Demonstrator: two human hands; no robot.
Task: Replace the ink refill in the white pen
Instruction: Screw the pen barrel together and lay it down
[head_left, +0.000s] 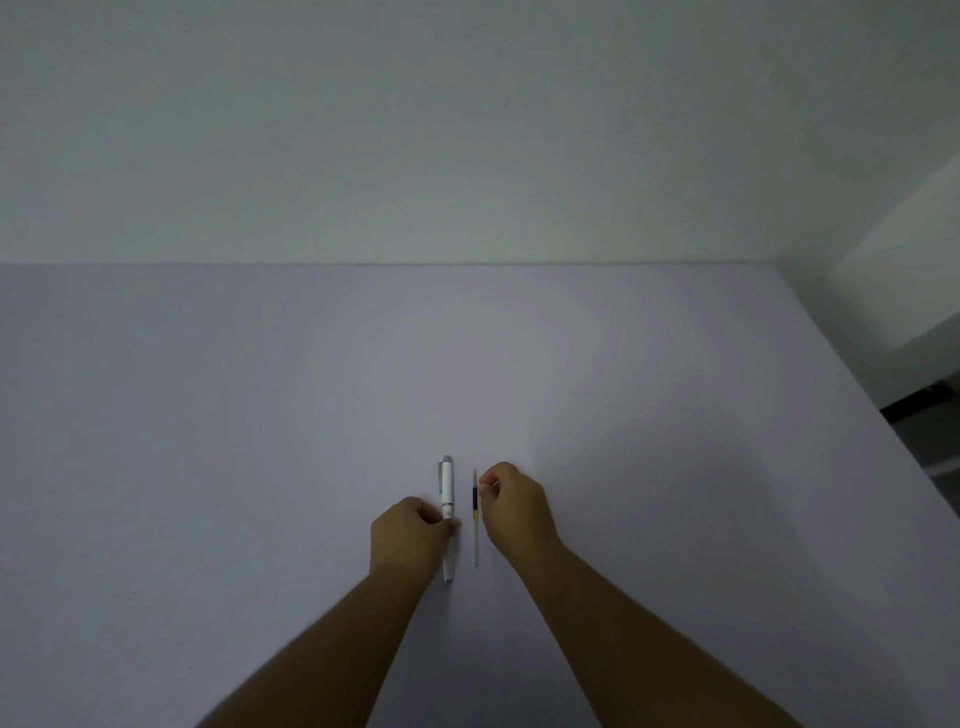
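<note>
A white pen (447, 491) with a grey cap end lies on the pale table (260, 441), pointing away from me. My left hand (410, 535) rests on its middle, fingers curled against the barrel. A thin ink refill (475, 519), dark near the far tip and clear toward me, lies parallel just to the right of the pen. My right hand (514, 512) sits beside the refill with its fingertips pinched at the refill's upper part; whether it grips the refill or only touches it is unclear.
A plain wall rises behind the table's far edge (467, 264). The table's right edge (857, 374) runs diagonally, with a dark floor gap (919, 405) beyond it.
</note>
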